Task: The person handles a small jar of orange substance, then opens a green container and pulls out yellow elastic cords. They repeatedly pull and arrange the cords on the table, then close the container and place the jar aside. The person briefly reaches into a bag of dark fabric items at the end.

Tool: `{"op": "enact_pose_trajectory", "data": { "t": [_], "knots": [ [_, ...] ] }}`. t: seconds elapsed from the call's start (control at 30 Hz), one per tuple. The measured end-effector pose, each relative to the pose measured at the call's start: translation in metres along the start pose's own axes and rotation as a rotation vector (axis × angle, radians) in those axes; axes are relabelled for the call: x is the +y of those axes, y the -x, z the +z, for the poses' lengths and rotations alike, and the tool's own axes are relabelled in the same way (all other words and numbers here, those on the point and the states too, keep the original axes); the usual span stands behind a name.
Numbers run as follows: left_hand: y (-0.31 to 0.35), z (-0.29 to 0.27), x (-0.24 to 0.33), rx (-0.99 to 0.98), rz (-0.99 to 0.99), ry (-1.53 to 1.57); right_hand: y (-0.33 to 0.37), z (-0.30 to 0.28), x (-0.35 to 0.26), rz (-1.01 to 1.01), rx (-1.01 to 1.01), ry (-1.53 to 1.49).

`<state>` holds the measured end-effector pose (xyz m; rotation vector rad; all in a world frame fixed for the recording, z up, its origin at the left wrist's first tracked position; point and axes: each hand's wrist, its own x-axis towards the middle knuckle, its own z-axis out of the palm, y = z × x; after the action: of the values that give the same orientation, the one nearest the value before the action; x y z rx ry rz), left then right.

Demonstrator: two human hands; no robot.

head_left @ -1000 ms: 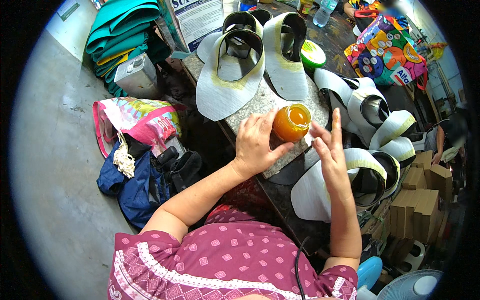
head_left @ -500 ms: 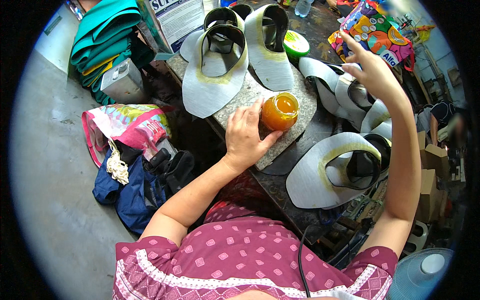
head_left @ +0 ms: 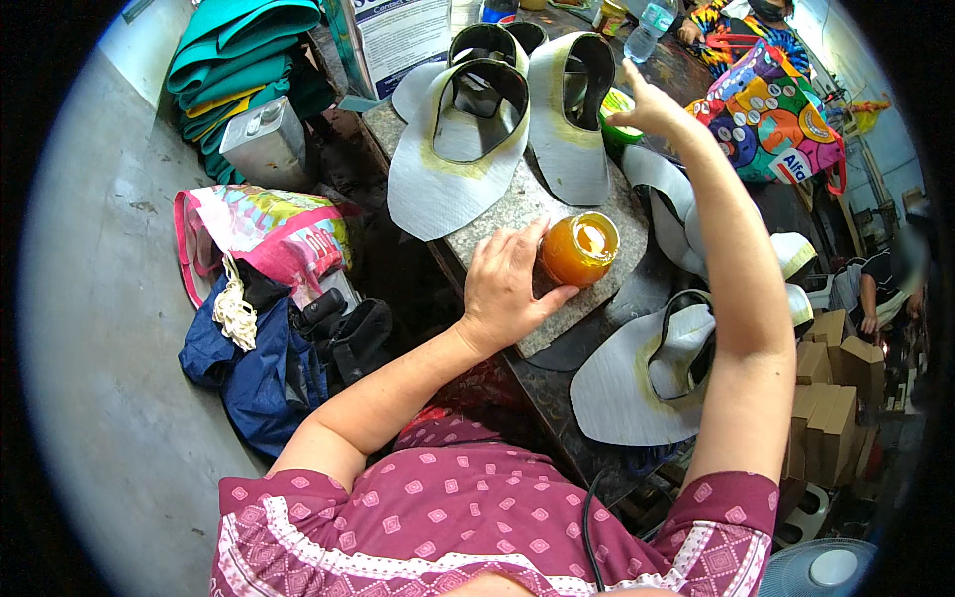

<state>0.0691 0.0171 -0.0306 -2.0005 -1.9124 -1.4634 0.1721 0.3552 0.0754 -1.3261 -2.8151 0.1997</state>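
My left hand (head_left: 505, 284) wraps around an open jar of orange glue (head_left: 580, 249) that stands on a grey stone slab (head_left: 517, 214). My right hand (head_left: 652, 104) is stretched far forward over the bench, its fingers at a green round lid (head_left: 615, 103); whether it grips the lid I cannot tell. Several grey shoe uppers with yellow glue along their edges (head_left: 453, 149) lie on the slab, and one more (head_left: 647, 373) lies near my right elbow.
A pink patterned bag (head_left: 269, 234) and a dark blue bag (head_left: 259, 363) lie on the floor at my left. Folded teal mats (head_left: 244, 50) and a metal can (head_left: 264, 139) stand behind them. Cardboard boxes (head_left: 831, 388), a colourful bag (head_left: 776, 119) and another person (head_left: 890, 284) are at the right.
My right hand left the jar and reached forward across the bench to the green lid. My left hand stayed on the jar.
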Motion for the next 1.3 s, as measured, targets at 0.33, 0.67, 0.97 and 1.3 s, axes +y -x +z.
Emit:
{"op": "enact_pose_trajectory", "data": {
  "t": [0.33, 0.67, 0.97, 1.3],
  "knots": [
    [-0.001, -0.002, -0.001, -0.005, -0.001, 0.032, -0.020, 0.049, 0.037, 0.038, 0.040, -0.065],
    [-0.001, -0.002, -0.001, -0.016, -0.001, 0.033, -0.025, 0.041, 0.060, 0.098, -0.063, -0.127],
    [-0.002, -0.004, 0.000, -0.001, 0.007, 0.033, -0.029, 0.030, 0.085, 0.278, 0.113, -0.018],
    [-0.001, -0.002, -0.002, -0.012, 0.001, 0.034, -0.019, 0.028, 0.082, 0.030, -0.147, -0.239]
  ]
}}
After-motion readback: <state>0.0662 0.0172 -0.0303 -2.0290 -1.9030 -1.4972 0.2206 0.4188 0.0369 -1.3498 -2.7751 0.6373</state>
